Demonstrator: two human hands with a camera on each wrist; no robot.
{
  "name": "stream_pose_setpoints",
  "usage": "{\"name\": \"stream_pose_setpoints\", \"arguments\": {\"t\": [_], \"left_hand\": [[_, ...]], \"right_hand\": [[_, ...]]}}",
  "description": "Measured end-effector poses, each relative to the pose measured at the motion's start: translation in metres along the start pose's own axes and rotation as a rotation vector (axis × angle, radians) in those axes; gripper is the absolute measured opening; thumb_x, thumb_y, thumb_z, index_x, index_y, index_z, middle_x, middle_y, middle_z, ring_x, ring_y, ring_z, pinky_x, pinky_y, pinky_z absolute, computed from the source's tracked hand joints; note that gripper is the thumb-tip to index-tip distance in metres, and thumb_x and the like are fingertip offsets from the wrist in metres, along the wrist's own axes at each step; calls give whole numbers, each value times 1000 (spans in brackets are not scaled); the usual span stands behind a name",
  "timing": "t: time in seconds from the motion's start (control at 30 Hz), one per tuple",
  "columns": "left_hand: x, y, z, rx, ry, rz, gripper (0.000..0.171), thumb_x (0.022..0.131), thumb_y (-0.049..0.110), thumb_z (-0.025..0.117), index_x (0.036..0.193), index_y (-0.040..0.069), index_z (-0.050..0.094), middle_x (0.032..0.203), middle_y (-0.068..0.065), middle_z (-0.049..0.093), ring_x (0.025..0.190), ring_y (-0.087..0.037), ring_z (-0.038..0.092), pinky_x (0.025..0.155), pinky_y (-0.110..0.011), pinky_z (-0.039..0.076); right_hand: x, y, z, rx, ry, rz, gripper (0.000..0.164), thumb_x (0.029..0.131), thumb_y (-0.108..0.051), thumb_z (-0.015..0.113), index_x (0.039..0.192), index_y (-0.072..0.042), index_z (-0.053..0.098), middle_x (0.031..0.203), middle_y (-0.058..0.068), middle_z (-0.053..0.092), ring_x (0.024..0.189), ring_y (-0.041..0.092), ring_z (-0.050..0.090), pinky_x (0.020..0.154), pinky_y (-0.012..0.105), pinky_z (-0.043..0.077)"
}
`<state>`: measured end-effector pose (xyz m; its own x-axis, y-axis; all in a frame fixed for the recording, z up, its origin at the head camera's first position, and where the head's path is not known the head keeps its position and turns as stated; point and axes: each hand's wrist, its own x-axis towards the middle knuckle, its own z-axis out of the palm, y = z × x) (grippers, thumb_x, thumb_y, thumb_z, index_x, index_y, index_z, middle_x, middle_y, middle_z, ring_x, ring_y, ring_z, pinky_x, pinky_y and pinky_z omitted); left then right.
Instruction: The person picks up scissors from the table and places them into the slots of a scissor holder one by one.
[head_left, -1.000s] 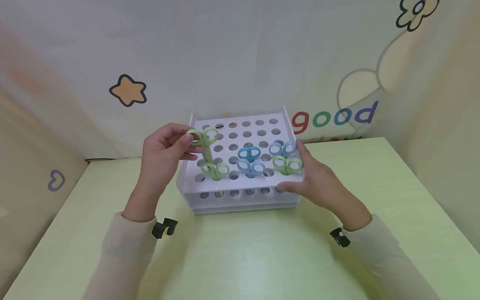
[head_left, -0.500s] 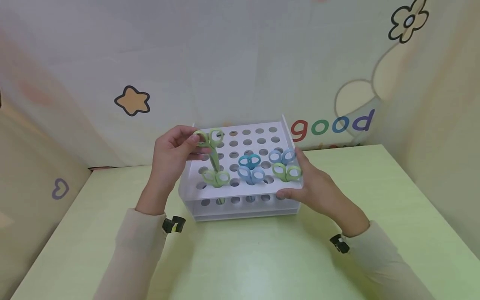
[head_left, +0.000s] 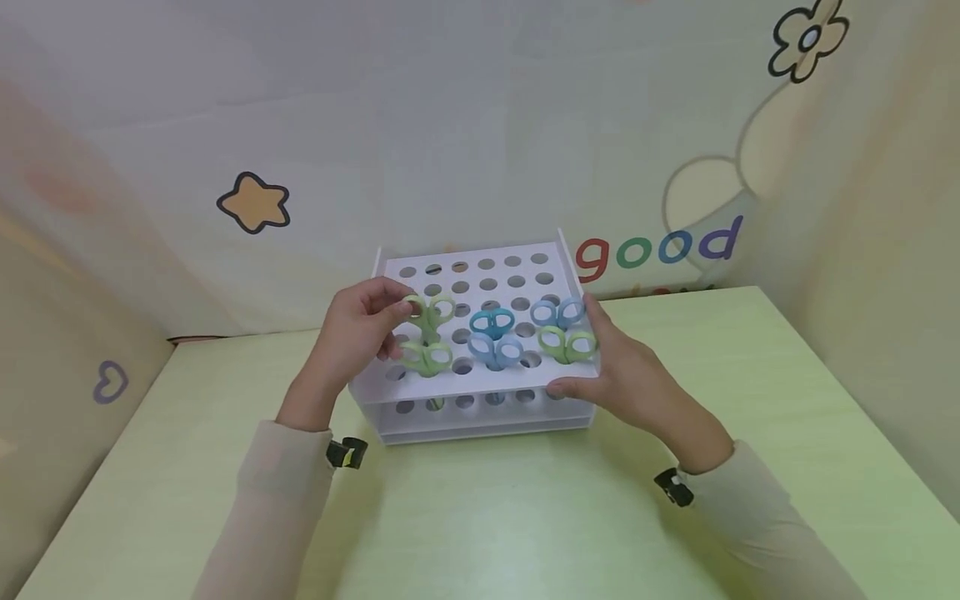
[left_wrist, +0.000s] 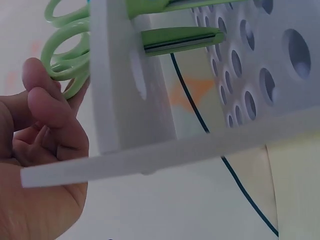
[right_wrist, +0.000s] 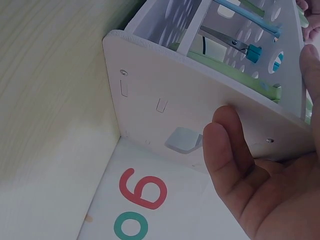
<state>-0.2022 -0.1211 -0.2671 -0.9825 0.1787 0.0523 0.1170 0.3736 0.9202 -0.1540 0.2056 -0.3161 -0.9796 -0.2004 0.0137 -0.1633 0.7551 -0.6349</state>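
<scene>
My left hand (head_left: 360, 329) pinches a handle loop of light-green scissors (head_left: 432, 312). In the left wrist view their blades, in a green cover (left_wrist: 182, 41), pass through a hole below the top plate of a white rack (head_left: 480, 385). Just in front of them, another green pair (head_left: 427, 369) stands in the rack. Further right are teal scissors (head_left: 492, 323), light-blue scissors (head_left: 495, 352), a second light-blue pair (head_left: 557, 315) and another green pair (head_left: 567, 346). My right hand (head_left: 637, 371) grips the rack's right side, thumb at the front edge, fingers against the side panel (right_wrist: 160, 100).
The rack stands on a pale yellow-green table (head_left: 487, 517); its top plate has rows of round holes. Close behind is a printed cloth backdrop (head_left: 450, 125) with a star and coloured letters. Cloth walls stand at both sides.
My left hand has moved right and then down, lowering the green scissors into a hole behind the front green pair. My right hand keeps its hold on the rack.
</scene>
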Motion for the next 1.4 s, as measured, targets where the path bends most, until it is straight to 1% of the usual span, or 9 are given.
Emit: {"name": "stream_pose_setpoints", "arguments": {"t": [0.23, 0.43, 0.7, 0.83, 0.97, 1.07, 1.2, 1.33, 1.4], "left_hand": [[-2, 0, -1, 177, 0, -46, 17, 100, 12, 64, 115, 9, 72, 112, -7, 71, 49, -18, 48, 48, -27, 45], [0, 4, 1, 314, -10, -28, 17, 101, 12, 63, 115, 7, 71, 111, -9, 70, 51, -24, 58, 64, -36, 50], [-5, 1, -1, 380, 49, -10, 14, 102, 12, 61, 113, 8, 69, 116, -7, 69, 53, -23, 60, 60, -34, 52], [-8, 5, 1, 437, 30, -30, 17, 102, 11, 61, 116, 7, 70, 114, -8, 69, 53, -24, 60, 59, -36, 51], [-10, 10, 6, 606, 0, -31, 25, 102, 13, 60, 123, 7, 71, 116, -12, 70, 83, -28, 66, 74, -42, 52], [-13, 13, 8, 698, 4, -15, 28, 102, 14, 59, 127, 7, 71, 125, -13, 67, 106, -30, 60, 87, -46, 49], [-19, 14, 7, 643, 13, 5, 34, 103, 13, 56, 136, 8, 65, 132, -11, 64, 96, -26, 66, 84, -44, 49], [-33, 13, 4, 547, 56, 49, 40, 104, 15, 55, 143, 12, 57, 120, -9, 69, 81, -20, 68, 70, -39, 48], [-43, 9, 4, 514, 88, 92, 39, 104, 17, 55, 143, 14, 58, 123, -8, 68, 91, -21, 67, 73, -40, 51]], "right_hand": [[2, -3, 2, 5, -4, -7, 128, 79, -46, 86, 163, -16, -5, 153, 11, 44, 114, 29, 54, 94, 48, 48], [0, -2, 0, 6, 0, -8, 128, 79, -46, 86, 163, -16, -5, 153, 11, 44, 112, 30, 54, 92, 48, 48], [4, -4, 4, 14, -5, -20, 128, 79, -48, 86, 163, -16, -4, 152, 11, 44, 113, 30, 54, 92, 48, 48], [4, -5, 2, 1, -3, -14, 128, 79, -50, 85, 163, -15, -4, 152, 13, 43, 115, 31, 53, 92, 48, 48], [-1, -1, -2, -4, -11, 12, 128, 79, -48, 85, 163, -14, -5, 155, 14, 39, 119, 33, 51, 94, 49, 47], [-3, 2, -4, -11, -16, 23, 129, 79, -49, 85, 163, -14, -6, 157, 14, 38, 119, 33, 51, 95, 50, 47], [-5, 5, -6, -12, -11, 30, 129, 79, -50, 85, 163, -15, -7, 157, 14, 38, 118, 33, 51, 95, 49, 47], [-4, 5, -5, 8, -5, 21, 129, 78, -48, 86, 163, -16, -6, 154, 11, 42, 116, 31, 52, 94, 48, 47], [-2, 5, -4, 16, -5, 16, 129, 78, -47, 87, 163, -17, -6, 154, 11, 42, 116, 31, 52, 95, 48, 47]]}}
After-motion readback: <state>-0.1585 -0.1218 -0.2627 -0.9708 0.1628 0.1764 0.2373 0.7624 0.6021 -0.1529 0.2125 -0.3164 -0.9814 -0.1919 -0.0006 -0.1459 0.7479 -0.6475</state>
